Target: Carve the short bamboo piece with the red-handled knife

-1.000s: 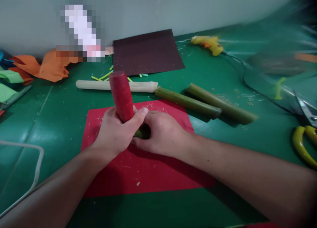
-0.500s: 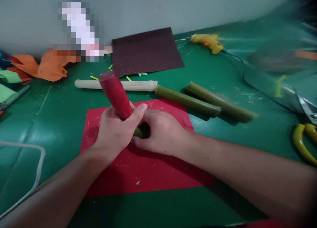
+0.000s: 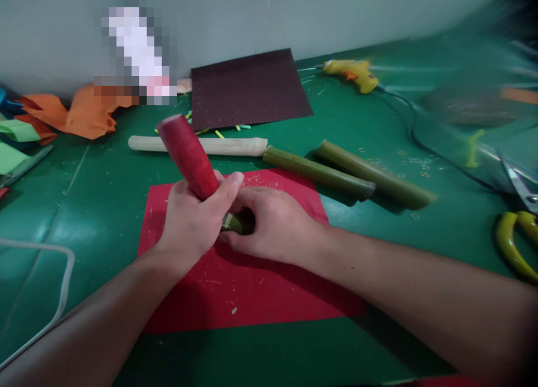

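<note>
My left hand (image 3: 191, 224) is wrapped round the lower part of a stick covered in red (image 3: 187, 154), which slants up and to the left. A short green stretch of the same stick (image 3: 232, 223) shows between my two hands. My right hand (image 3: 273, 224) is closed over that green end and presses it onto a red sheet (image 3: 235, 286) lying on the green table (image 3: 84, 208). What the right fingers hold beneath them is hidden.
Behind the red sheet lie a pale wooden stick (image 3: 235, 146) and two green bamboo pieces (image 3: 319, 171) (image 3: 378, 177). A dark brown sheet (image 3: 247, 87), a yellow glue gun (image 3: 353, 73) with a black cord, orange paper scraps (image 3: 79, 112), yellow-handled scissors (image 3: 515, 236) and a white cable (image 3: 63, 275) lie around.
The red-covered stick has tipped from near upright to leaning further left and toward the back. Both hands have stayed in place on the red sheet.
</note>
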`<state>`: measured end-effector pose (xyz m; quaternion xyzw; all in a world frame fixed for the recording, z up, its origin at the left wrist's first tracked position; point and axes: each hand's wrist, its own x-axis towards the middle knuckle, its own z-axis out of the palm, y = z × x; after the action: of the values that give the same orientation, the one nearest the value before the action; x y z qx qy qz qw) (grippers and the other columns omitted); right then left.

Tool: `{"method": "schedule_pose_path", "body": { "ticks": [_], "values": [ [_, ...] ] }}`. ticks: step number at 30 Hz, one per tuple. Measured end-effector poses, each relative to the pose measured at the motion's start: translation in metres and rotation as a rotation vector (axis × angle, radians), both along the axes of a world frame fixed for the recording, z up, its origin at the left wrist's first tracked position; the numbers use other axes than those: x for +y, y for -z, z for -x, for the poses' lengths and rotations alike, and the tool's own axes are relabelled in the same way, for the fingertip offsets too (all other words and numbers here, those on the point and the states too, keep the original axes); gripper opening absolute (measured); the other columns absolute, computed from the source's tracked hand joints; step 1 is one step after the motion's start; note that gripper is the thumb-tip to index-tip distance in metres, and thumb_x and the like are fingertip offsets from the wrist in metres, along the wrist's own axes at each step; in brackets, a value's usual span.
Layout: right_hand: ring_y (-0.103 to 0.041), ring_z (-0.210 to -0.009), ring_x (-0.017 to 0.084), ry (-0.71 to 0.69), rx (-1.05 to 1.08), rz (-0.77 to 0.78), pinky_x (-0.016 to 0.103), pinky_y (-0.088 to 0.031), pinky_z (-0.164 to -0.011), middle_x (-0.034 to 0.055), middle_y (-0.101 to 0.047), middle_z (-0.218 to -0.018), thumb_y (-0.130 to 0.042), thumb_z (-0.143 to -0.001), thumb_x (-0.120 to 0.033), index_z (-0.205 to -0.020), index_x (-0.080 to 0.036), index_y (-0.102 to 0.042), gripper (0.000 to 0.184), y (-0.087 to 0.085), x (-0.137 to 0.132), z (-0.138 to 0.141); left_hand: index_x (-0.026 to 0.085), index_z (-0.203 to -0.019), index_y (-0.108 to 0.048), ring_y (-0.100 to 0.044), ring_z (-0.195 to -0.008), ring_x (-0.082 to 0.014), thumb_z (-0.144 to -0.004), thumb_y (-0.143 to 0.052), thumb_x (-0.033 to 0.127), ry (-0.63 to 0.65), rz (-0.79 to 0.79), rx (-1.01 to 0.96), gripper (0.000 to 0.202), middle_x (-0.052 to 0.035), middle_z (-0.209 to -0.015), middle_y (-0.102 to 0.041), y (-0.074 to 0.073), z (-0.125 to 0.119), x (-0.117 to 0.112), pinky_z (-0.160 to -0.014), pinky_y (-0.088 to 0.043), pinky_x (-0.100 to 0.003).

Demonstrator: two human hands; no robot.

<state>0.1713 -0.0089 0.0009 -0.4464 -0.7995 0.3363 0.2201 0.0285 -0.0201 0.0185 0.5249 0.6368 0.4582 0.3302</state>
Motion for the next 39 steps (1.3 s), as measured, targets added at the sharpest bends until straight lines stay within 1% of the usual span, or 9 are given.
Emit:
{"method": "schedule_pose_path", "body": {
  "ticks": [4,10,13,16,22,26,29,33,39],
  "values": [
    [-0.058,-0.068,0.014,-0.01,0.031,0.001,0.027,-0.039,-0.06,0.002,-0.07,-0.08,-0.07,-0.072,-0.033,-0.088,-0.018,-0.066,0.022,0.0005,0.0,0.0002,0.021,-0.059,-0.059,-0.057,-0.054,-0.0109,-0.079,-0.071,0.038,0.014,-0.018,0.113,0.029,0.0034,-0.055,-0.059,0.0003,-0.0023,-0.0003,-0.05,-0.049,-0.019],
    [-0.062,-0.071,0.016,-0.012,0.041,0.007,0.027,-0.041,-0.061,0.003,-0.072,-0.083,-0.069,-0.073,-0.032,-0.092,-0.018,-0.068,0.024,0.0009,-0.0004,0.0003,0.02,-0.058,-0.057,-0.056,-0.053,-0.0108,-0.079,-0.071,0.041,0.005,-0.007,0.183,0.032,0.0037,-0.052,-0.055,-0.001,-0.0031,-0.0031,-0.048,-0.047,-0.019],
    [-0.062,-0.071,0.015,-0.016,0.05,-0.003,0.026,-0.04,-0.061,0.0024,-0.072,-0.083,-0.069,-0.073,-0.033,-0.091,-0.018,-0.067,0.023,0.0015,-0.0006,0.0,0.02,-0.057,-0.056,-0.055,-0.052,-0.0099,-0.079,-0.071,0.04,0.017,-0.007,0.168,0.033,0.0042,-0.052,-0.053,0.0005,-0.0032,-0.0031,-0.048,-0.046,-0.018],
    [-0.06,-0.068,0.015,-0.015,0.046,-0.034,0.026,-0.038,-0.059,0.002,-0.071,-0.08,-0.07,-0.071,-0.032,-0.088,-0.018,-0.065,0.022,0.0028,-0.0005,-0.0004,0.02,-0.056,-0.054,-0.053,-0.052,-0.0091,-0.078,-0.072,0.038,0.039,0.009,0.105,0.034,0.0044,-0.052,-0.052,0.0015,-0.0027,-0.0026,-0.049,-0.046,-0.017],
    [-0.057,-0.069,0.015,-0.02,0.029,-0.039,0.027,-0.038,-0.061,0.0025,-0.069,-0.08,-0.071,-0.071,-0.033,-0.085,-0.018,-0.066,0.021,0.0039,0.0017,-0.0006,0.02,-0.053,-0.049,-0.048,-0.048,-0.0083,-0.076,-0.073,0.037,0.095,0.103,-0.009,0.037,0.0044,-0.052,-0.048,-0.0015,0.0009,-0.0013,-0.044,-0.043,-0.018],
    [-0.053,-0.064,0.013,0.005,0.014,0.01,0.027,-0.036,-0.058,0.0001,-0.065,-0.073,-0.071,-0.069,-0.033,-0.081,-0.018,-0.063,0.021,0.003,0.0021,-0.0001,0.02,-0.055,-0.051,-0.051,-0.051,-0.0087,-0.079,-0.07,0.034,0.04,0.024,-0.038,0.034,0.0041,-0.053,-0.052,-0.0011,0.0001,0.0009,-0.048,-0.046,-0.018],
    [-0.054,-0.066,0.013,0.005,0.034,0.007,0.027,-0.037,-0.059,0.0004,-0.066,-0.075,-0.071,-0.069,-0.032,-0.082,-0.017,-0.065,0.021,0.0034,0.0013,0.0005,0.02,-0.058,-0.055,-0.054,-0.053,-0.0088,-0.079,-0.071,0.035,0.021,-0.015,0.014,0.03,0.0043,-0.055,-0.056,0.0006,-0.0012,0.0013,-0.05,-0.047,-0.018],
    [-0.058,-0.067,0.013,0.01,0.045,-0.023,0.027,-0.039,-0.06,0.0016,-0.069,-0.078,-0.07,-0.069,-0.031,-0.086,-0.017,-0.067,0.022,0.0045,0.0005,0.001,0.02,-0.059,-0.058,-0.056,-0.054,-0.0091,-0.079,-0.072,0.037,0.035,0.003,0.101,0.03,0.0043,-0.055,-0.056,0.0009,-0.0016,-0.0006,-0.05,-0.047,-0.017],
    [-0.063,-0.075,0.018,-0.008,0.029,-0.038,0.028,-0.042,-0.064,0.0047,-0.073,-0.086,-0.069,-0.069,-0.031,-0.089,-0.017,-0.068,0.024,0.0049,0.0012,0.0004,0.02,-0.057,-0.055,-0.054,-0.053,-0.0089,-0.076,-0.072,0.035,0.029,0.026,0.049,0.03,0.0045,-0.054,-0.055,0.0022,-0.0021,-0.0018,-0.048,-0.047,-0.017]
  ]
}}
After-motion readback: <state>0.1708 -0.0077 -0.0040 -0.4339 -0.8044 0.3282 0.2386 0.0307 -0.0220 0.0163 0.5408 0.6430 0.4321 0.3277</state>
